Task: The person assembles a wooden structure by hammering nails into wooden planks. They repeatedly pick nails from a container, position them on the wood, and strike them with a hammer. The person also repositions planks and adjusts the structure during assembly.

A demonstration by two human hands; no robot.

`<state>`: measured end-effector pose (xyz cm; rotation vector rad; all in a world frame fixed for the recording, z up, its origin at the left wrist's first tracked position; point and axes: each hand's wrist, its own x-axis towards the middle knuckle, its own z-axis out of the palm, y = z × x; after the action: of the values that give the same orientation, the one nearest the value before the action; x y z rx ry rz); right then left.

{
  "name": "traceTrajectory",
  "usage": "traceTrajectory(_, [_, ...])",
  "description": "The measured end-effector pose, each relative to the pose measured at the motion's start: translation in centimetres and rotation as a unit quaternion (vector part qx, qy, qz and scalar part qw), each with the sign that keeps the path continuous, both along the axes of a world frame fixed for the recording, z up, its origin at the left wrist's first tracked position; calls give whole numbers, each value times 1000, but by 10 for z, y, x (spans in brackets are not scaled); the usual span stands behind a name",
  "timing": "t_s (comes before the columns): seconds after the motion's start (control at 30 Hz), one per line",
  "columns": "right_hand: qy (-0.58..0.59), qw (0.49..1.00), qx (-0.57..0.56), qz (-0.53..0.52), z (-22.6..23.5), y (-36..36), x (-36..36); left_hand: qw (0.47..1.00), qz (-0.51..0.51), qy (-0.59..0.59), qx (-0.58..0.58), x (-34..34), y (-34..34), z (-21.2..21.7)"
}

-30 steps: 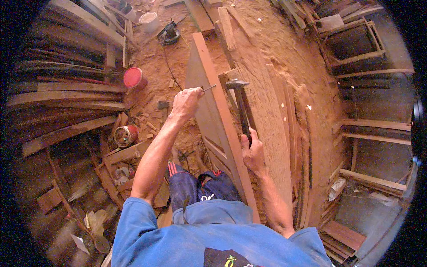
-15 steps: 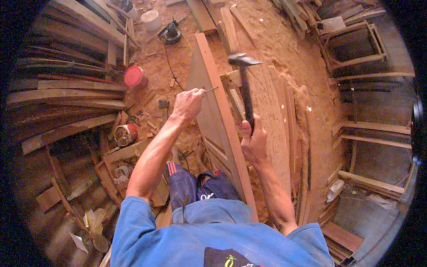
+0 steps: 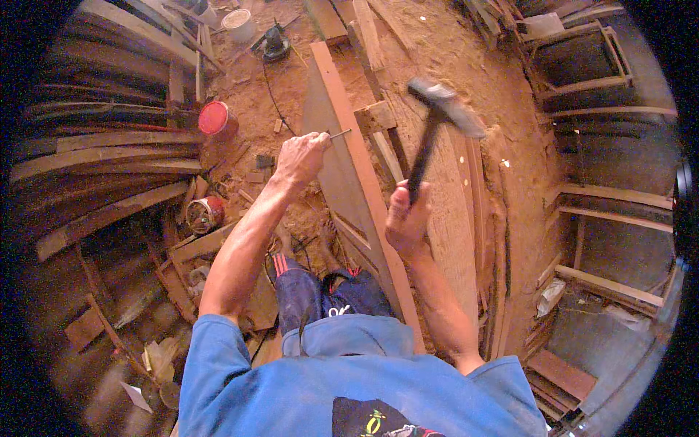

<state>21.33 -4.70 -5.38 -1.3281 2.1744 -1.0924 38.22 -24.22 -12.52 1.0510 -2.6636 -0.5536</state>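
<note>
Across sawdust floor, stacked planks, red tin, wooden frames.

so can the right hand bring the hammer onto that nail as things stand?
Probably yes. The right hand holds the hammer raised, with open air between its head and the nail, which the left hand pinches by its near end.

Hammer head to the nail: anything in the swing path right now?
Nothing visible. The hammer, raised in the right hand, has open air between its head and the nail. The left hand pinches the nail against the board's edge, fingers close beside the strike point.
</note>
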Motion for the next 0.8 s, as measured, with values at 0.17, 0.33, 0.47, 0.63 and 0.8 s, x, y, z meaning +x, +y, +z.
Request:
traceTrajectory(0.17, [67,980,175,62,-10,4,-14,999,-6,-51,-4,-4,-2,4])
traceTrajectory(0.33, [-57,998,-22,-20,-6,8,-5,999,-15,-38,8,-4,-1,10])
traceTrajectory(0.47, [161,967,197,17,7,-9,-15,999,-10,-44,-11,-7,-3,11])
traceTrajectory(0.63, [-16,999,-7,-28,14,0,-22,999,-12,-49,8,-7,-2,4])
traceTrajectory(0.8, [99,973,204,39,-8,-6,-19,999,-9,-39,2,-10,-2,5])
